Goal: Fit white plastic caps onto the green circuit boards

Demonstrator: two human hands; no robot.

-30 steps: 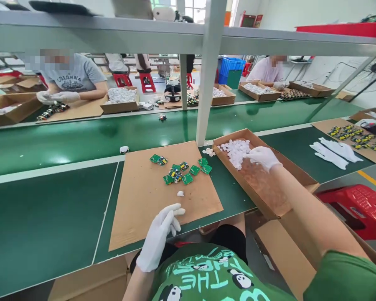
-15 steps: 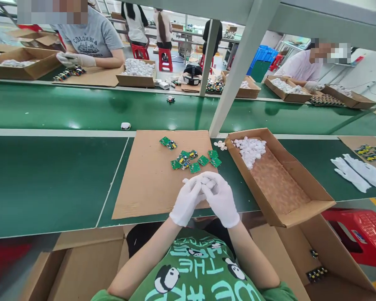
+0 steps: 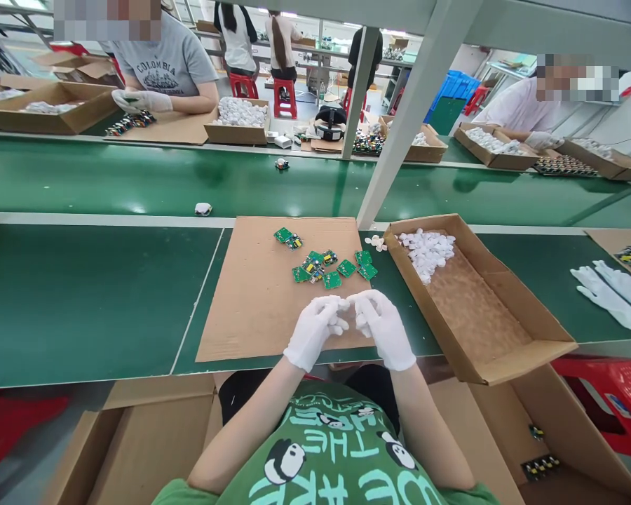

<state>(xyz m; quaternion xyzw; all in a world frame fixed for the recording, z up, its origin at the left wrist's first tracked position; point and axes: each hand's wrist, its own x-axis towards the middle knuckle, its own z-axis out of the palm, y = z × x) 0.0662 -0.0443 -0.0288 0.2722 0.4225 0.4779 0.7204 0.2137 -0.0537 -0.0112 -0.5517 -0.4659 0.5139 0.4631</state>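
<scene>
My left hand [image 3: 315, 330] and my right hand [image 3: 381, 328], both in white gloves, meet fingertip to fingertip over the near edge of a brown cardboard sheet [image 3: 252, 294]. Their fingers are curled around small white pieces that I cannot make out clearly. Just beyond them lie several small green circuit boards [image 3: 326, 266] on the sheet. To the right stands an open cardboard box [image 3: 505, 351] with a heap of white plastic caps [image 3: 427, 249] at its far end.
A green conveyor belt [image 3: 137, 186] runs across behind the sheet, with a white part [image 3: 202, 208] on it. A slanted metal post [image 3: 399, 133] rises ahead. White gloves [image 3: 610, 294] lie at right. Two people work across the belt. Cardboard boxes [image 3: 137, 435] stand by my knees.
My right hand left the cap box and came to my left hand in front of me. The two hands have since drawn slightly apart at the fingertips.
</scene>
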